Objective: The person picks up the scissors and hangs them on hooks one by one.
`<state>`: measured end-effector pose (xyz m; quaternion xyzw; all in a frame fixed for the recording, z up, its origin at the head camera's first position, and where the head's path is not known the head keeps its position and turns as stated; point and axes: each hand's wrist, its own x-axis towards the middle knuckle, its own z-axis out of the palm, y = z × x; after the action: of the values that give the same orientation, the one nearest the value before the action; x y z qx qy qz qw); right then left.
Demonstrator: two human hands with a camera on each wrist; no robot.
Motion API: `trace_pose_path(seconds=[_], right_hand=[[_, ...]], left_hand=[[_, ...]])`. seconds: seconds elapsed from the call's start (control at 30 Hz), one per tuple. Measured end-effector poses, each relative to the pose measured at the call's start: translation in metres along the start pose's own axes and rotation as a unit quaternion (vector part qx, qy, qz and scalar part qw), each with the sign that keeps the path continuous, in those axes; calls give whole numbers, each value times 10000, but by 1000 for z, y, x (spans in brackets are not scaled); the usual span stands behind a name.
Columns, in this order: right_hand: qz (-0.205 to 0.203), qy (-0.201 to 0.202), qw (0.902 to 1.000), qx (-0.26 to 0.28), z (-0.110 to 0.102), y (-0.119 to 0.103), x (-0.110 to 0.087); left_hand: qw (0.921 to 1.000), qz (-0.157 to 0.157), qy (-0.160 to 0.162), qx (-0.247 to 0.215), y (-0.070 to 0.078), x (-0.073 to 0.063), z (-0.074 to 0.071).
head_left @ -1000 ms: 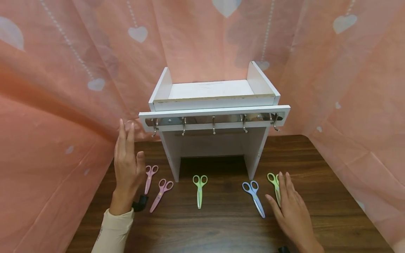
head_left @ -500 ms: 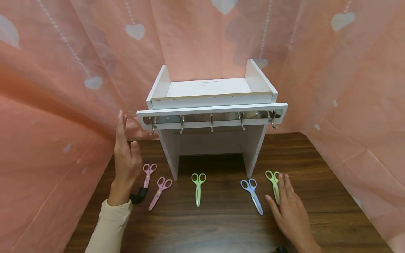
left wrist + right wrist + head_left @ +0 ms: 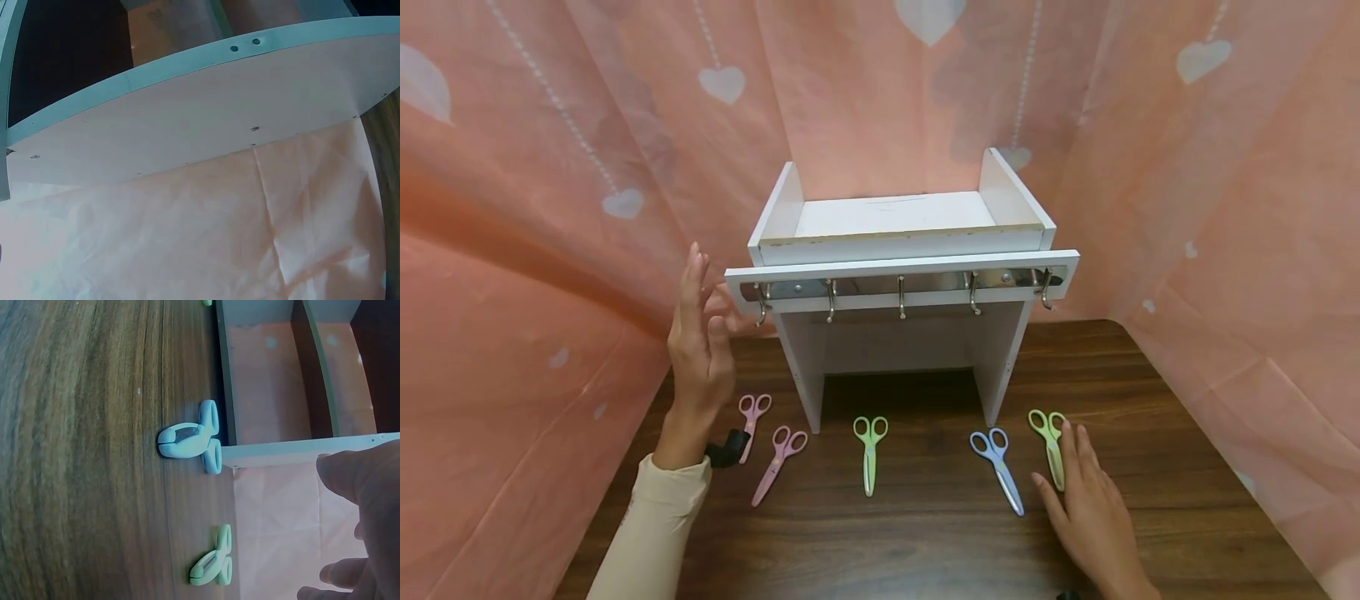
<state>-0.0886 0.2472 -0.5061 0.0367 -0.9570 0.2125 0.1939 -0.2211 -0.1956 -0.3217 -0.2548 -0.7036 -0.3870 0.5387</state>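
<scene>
Blue scissors (image 3: pixel 189 447) and green scissors (image 3: pixel 215 564) lie near the hand (image 3: pixel 382 506).

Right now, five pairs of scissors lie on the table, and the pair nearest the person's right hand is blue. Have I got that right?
Not quite. The head view shows that the green scissors are nearest the right hand; the blue scissors lie farther left. Five pairs on the table is correct.

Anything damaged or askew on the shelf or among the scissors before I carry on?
The white shelf's upper front edge looks worn: a brown strip shows there, with darker, chipped-looking spots. The five scissors lie at differing angles, but none shows visible damage.
</scene>
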Motion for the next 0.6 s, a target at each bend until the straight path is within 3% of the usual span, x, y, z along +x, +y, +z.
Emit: trace_pose_path(seconds=[0.2,0.6], right_hand=[[-3,-18,10000,-49,2,3,-1],[34,-315,9994,-157,5,7,-3]], left_hand=[[9999,124,30,-113,7,12,4],[9988,437,3,-228,3,23,8]])
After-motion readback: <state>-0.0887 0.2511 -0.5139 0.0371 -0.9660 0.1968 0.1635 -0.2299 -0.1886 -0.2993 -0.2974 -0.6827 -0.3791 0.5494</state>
